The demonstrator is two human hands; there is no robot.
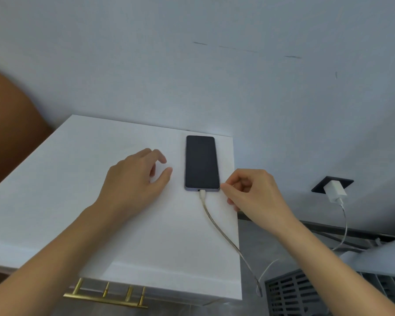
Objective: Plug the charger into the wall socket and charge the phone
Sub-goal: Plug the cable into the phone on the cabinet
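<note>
A dark phone point(201, 163) lies screen up near the back right of a white cabinet top point(100, 201). A white cable point(217, 226) is plugged into its near end and runs off the cabinet's right edge. The white charger point(334, 191) sits in a black wall socket point(322, 187) low on the wall at the right. My left hand point(135, 176) hovers just left of the phone with fingers apart, holding nothing. My right hand point(253, 192) is at the phone's near right corner, thumb and forefinger pinched close together beside it, with nothing visibly between them.
A brown rounded headboard point(7, 133) stands at the far left. Gold handles point(107, 295) run along the cabinet's front. A white and grey vented appliance point(328, 290) sits on the floor to the right, below the socket. The grey wall rises behind.
</note>
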